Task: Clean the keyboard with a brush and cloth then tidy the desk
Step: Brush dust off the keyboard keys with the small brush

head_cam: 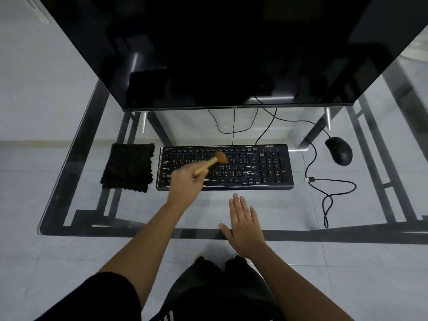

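Observation:
A black keyboard [254, 167] lies on the glass desk [289, 212] under the monitor. My left hand [185, 181] grips the light wooden handle of a small brush [209, 163], and its brown bristles touch the upper middle key rows. A dark folded cloth [128, 167] lies flat just left of the keyboard. My right hand [245, 222] rests flat on the glass in front of the keyboard, fingers straight, holding nothing.
A large dark monitor [231, 54] on thin legs fills the back of the desk. A black mouse [339, 151] sits at the right, its cable [328, 188] looping loose with the USB plug lying on the glass. Thin cables trail behind the keyboard.

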